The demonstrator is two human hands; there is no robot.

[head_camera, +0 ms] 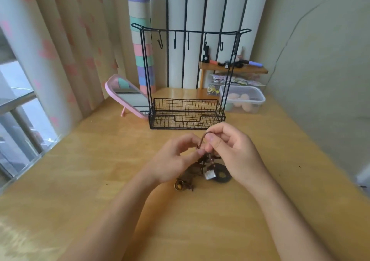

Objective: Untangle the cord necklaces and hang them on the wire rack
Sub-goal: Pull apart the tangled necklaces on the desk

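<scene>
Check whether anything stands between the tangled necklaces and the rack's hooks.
Nothing visible does. The left hand and right hand pinch a loop of the cord necklaces above the table; the wire rack stands straight ahead, its hooks empty. Only the tangle itself holds them back.

Table (100, 170) w/ wire rack (187, 105), mirror (128, 98), plastic tub (243, 100), necklace tangle (192, 173).

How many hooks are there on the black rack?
5 hooks hang in a row under the top bar of the rack: one near the left end, two close together in the middle, two toward the right. None seems hidden.
</scene>
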